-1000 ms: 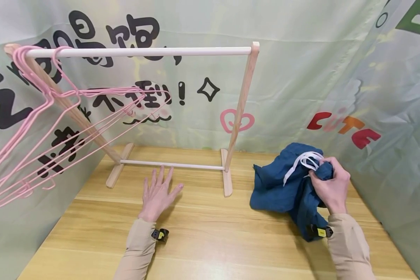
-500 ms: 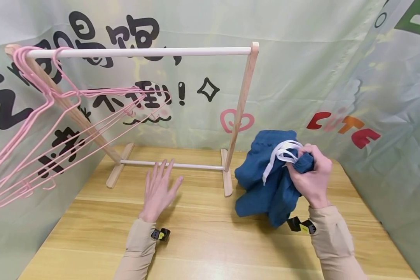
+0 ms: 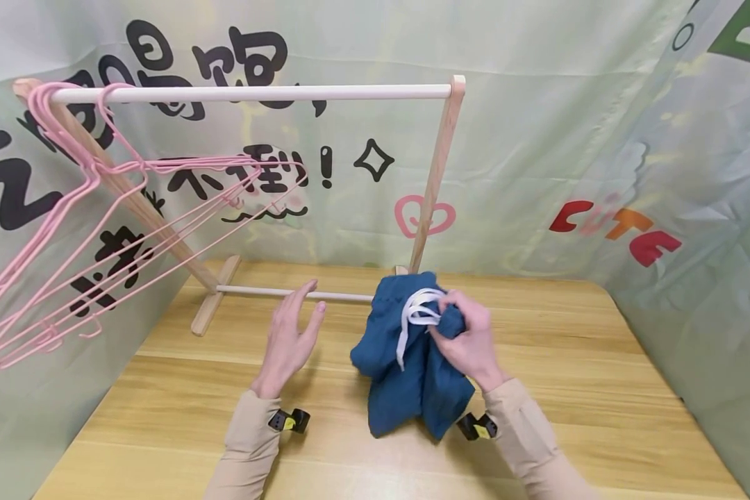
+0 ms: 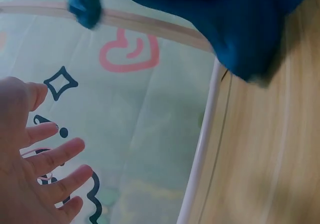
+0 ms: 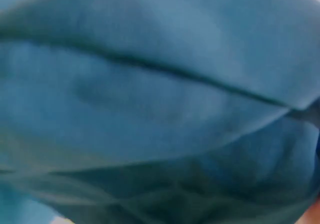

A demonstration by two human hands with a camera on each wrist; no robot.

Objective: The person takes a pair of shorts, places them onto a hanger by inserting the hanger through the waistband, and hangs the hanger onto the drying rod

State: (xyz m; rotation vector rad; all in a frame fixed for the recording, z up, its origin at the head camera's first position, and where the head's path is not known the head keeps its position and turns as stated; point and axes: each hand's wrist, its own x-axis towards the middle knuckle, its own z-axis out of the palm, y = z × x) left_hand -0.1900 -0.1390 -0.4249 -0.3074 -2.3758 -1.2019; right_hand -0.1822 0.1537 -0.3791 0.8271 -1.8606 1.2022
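Currently pinching the blue shorts (image 3: pixel 395 390) by the gathered waistband with the right grip (image 3: pixel 473 340), just beside the looped white drawstring (image 3: pixel 403 353). Bunched and held over the desk (image 3: pixel 587 389) between both hands, before the right end of the clothes rack (image 3: pixel 256 93), with the long axis running from the waistband down toward the person. Impossible to tell whether touching the desk or hanging just clear. Mostly to the left of the right grip, and nearer to it by plain contact. Holding nothing with the left grip (image 3: pixel 287 345), with fingers parted and thumb apart, near the shorts yet not touching. Likely to hinge on the gap between left grip and the cloth's free left edge.
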